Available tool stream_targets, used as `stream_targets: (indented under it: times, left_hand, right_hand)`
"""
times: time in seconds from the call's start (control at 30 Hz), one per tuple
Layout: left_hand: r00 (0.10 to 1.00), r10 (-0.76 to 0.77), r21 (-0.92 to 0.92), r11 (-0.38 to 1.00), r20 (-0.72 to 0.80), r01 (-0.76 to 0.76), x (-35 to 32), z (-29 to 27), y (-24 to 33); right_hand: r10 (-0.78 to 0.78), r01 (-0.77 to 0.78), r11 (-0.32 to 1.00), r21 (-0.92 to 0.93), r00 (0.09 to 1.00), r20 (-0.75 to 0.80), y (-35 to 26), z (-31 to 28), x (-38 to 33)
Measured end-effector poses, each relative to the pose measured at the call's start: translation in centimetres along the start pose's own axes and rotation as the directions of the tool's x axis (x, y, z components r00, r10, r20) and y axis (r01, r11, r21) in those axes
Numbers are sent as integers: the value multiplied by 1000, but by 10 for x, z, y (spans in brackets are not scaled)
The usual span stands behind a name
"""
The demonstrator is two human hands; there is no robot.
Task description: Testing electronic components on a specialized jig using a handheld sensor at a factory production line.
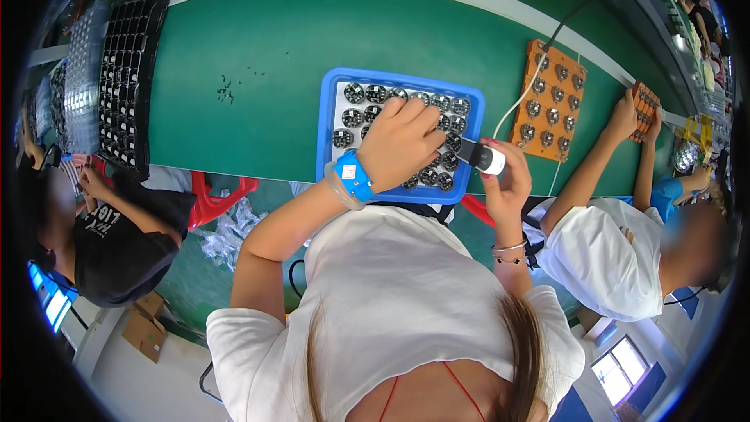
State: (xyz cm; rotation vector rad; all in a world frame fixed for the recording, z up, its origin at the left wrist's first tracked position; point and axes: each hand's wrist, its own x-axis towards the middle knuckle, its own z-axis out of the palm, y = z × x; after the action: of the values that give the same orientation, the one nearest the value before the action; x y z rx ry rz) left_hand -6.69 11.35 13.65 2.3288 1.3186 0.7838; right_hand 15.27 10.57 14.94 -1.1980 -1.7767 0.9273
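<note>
A blue tray (pixel 322 137) with a white lining lies before me, filled with rows of small round black-and-silver parts (pixel 354 93). My left hand (pixel 400 143), with a blue strap at the wrist, reaches over the tray's middle. Its fingers are curled down among the parts, and what they hold, if anything, is hidden under them. At the tray's right edge my right hand (pixel 509 180) grips a small black-and-white handheld device (pixel 490 160) between thumb and fingers. The device's black end points left, close to a round part near my left fingertips.
An orange board (pixel 551 101) with round metal parts lies to the right, a white cable (pixel 512 109) beside it. Another person's hands (pixel 623 115) hold a smaller orange board (pixel 644 109). Tall black trays (pixel 129 78) stand at left; tiny black bits (pixel 226 94) lie on the green table (pixel 234 39).
</note>
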Motion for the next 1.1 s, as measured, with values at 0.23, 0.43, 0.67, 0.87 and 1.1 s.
stream_targets:
  times: [0.23, 0.43, 0.67, 0.87, 1.1]
  left_hand:
    - [999, 20, -37, 999, -43, -22, 1, 7, 2]
    - [990, 16, -84, 996, -140, -28, 5, -2, 10]
    - [998, 42, -10, 999, -46, -43, 8, 7, 5]
    - [999, 45, 37, 998, -20, -44, 21, 24, 10]
    - [993, 119, -73, 990, -7, -119, 25, 21, 16]
  right_hand:
    - [-65, 79, 993, -82, 985, 160, 0, -2, 7]
    - [-38, 48, 998, -47, 982, 186, -1, -3, 10]
    - [204, -153, 948, 279, 965, -164, 9, -19, -7]
    - [122, -116, 990, 81, 990, -71, 11, -24, -13]
    - [8, -10, 992, -122, 1000, -18, 5, -24, -7]
